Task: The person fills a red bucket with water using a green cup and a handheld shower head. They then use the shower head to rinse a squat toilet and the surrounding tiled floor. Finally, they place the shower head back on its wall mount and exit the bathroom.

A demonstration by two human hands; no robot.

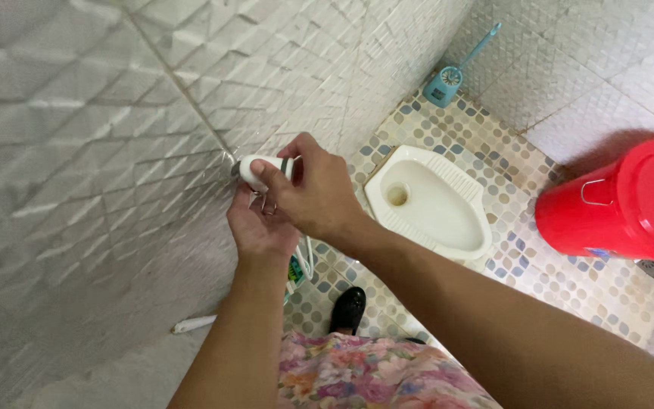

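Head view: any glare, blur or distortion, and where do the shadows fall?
Head view: soft, even light; mild sheen on the grey embossed wall tiles; wide-angle bending at the edges; round red plastic bucket casts a reddish shadow on the wall behind; both hands, left hand and right hand, and the white sprayer head look sharp.
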